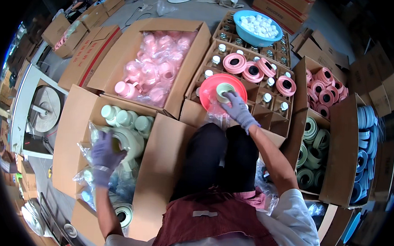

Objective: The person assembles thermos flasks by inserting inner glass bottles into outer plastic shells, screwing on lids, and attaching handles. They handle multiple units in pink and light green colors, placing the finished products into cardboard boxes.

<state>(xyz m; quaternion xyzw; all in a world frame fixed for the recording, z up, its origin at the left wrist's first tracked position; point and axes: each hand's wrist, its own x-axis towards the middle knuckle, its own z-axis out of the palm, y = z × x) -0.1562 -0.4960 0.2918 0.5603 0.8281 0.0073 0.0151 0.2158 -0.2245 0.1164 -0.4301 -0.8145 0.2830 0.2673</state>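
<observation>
My right hand, in a grey-purple glove, has its fingers hooked over the rim of a small pale green cup-shaped part. That part sits on a round red tray, with clear plastic film crumpled at its near side. Over on the left, my gloved left hand hovers at an open carton, fingers extended and thumb apart. Beside it lies a large pale green jug, and several pale green bottles with lids stand behind. Plastic bags hide the carton's lower contents.
A divided carton ahead holds white-capped bottles and pink rings. Behind it stands a blue basin of white caps. Pink jugs in plastic fill a carton at far left; pink, green and blue parts fill cartons at right.
</observation>
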